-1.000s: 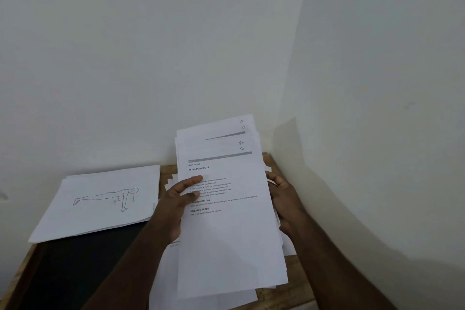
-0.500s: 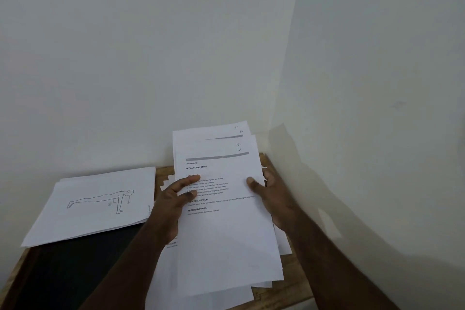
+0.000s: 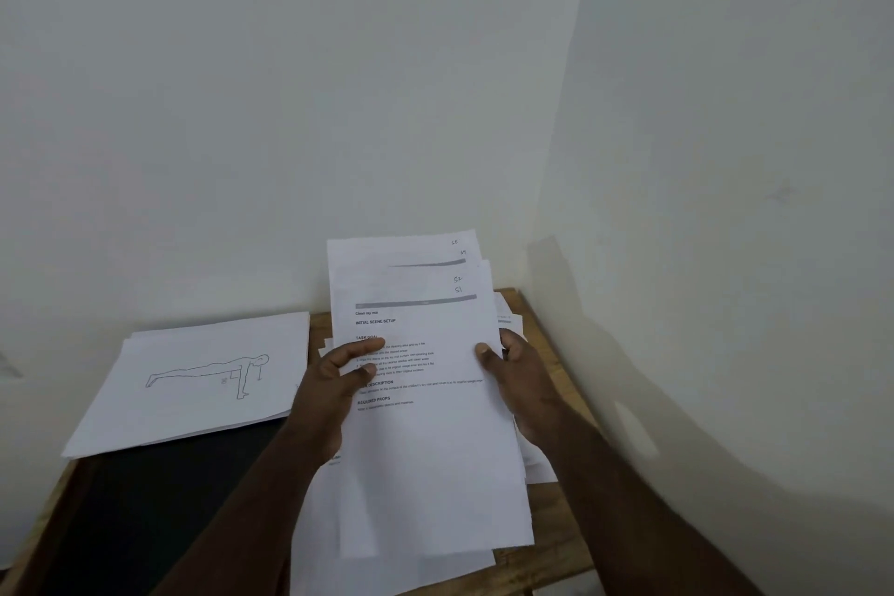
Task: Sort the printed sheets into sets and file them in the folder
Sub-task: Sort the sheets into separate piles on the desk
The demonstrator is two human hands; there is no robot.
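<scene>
I hold a fanned set of printed text sheets above the table, their top edges staggered, with handwritten marks in the upper right corners. My left hand grips the set's left edge, thumb on the top page. My right hand grips the right edge, thumb on the front. Under the held set, more loose sheets lie on the table. A separate pile of sheets, topped by a line drawing of a figure in a push-up pose, lies at the left. It partly covers a dark folder.
The small wooden table stands in a corner, with white walls close behind and to the right. A few more sheet edges stick out behind my right hand.
My right thumb has come round onto the front of the top sheet, and the held set has shifted slightly. The left hand keeps its grip.
</scene>
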